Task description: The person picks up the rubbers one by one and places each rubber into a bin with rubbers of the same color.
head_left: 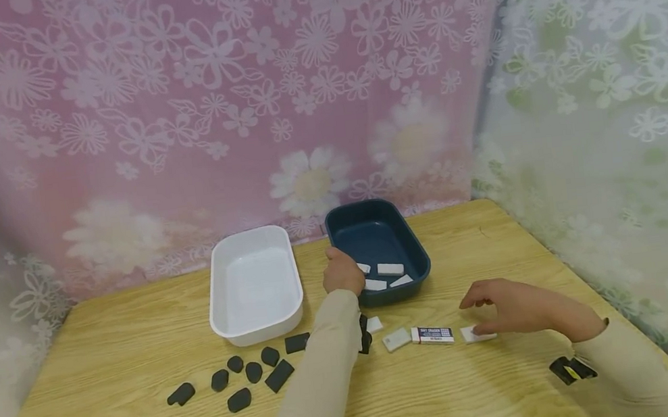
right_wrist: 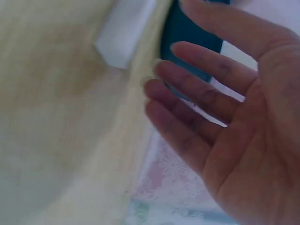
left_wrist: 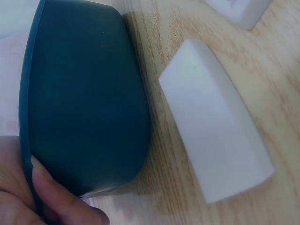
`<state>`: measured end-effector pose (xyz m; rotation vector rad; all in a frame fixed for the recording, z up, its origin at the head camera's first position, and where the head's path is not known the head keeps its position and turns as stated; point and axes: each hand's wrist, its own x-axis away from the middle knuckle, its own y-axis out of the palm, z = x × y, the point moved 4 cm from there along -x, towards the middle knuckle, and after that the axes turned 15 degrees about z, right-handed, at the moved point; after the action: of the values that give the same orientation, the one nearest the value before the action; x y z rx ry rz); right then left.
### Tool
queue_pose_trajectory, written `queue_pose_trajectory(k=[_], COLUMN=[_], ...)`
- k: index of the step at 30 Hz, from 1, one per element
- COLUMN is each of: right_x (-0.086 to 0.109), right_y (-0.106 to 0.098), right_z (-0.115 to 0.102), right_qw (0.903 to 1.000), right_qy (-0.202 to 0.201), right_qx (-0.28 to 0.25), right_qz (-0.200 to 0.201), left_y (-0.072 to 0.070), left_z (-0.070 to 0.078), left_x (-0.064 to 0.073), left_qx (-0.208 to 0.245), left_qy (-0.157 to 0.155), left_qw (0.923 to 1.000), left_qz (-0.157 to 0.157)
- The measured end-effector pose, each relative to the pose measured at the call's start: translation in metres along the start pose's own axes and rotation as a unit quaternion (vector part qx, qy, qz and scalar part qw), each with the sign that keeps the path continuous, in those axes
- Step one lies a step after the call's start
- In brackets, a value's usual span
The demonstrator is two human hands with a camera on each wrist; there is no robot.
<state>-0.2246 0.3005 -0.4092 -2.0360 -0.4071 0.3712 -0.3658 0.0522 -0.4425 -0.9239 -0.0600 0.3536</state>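
A: What does the head view show?

B: The left hand [head_left: 343, 274] grips the near-left rim of a dark blue basin [head_left: 374, 239]. Four white blocks [head_left: 390, 269] lie inside it, just right of that hand.

A: And the right hand [head_left: 512, 305]?

B: Thumb and fingers well parted, above a loose white block [head_left: 468, 335]. Left of that hand are a printed eraser [head_left: 432, 335] and two plain white pieces [head_left: 397, 340]. Left of the left hand stands a white basin [head_left: 256, 278]; black pieces [head_left: 253, 372] are scattered beside the left forearm on the worktop [head_left: 440, 401].

A: Left wrist view?

B: The thumb presses the basin's outer wall, the rim pinched against the other fingers. One plain white piece lies near that hand, just beside the wall.

A: Right wrist view?

B: The hand is wide, fingers loosely straight (the focus is soft here). A white block sits near the four fingertips, apart from them.
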Motion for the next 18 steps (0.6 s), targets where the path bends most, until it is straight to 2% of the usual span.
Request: queue_pose_trajectory(k=[3,4,12,18], right_x=[0.008,0.009,0.013,0.017], right_y=[0.01,0.013,0.019,0.019], right_z=[0.004,0.005,0.004,0.002], right_qw=[0.9997,0.9996,0.9964,0.9926], right_qy=[0.002,-0.004,-0.068,-0.102], right_qx=[-0.022,-0.024,-0.041,-0.039], right_qz=[-0.013,-0.012,0.031,0.053], left_y=[-0.002,-0.012,-0.019,-0.018], left_z=[0.001,0.004,0.004,0.005], left_x=[0.001,0.005,0.008,0.01], left_qx=[0.002,0.006,0.008,0.005], left_qy=[0.003,-0.003,-0.001,0.004], left_qw=[1.0,0.9998,0.9999,0.9999], left_qz=[-0.001,-0.019,-0.01,-0.012])
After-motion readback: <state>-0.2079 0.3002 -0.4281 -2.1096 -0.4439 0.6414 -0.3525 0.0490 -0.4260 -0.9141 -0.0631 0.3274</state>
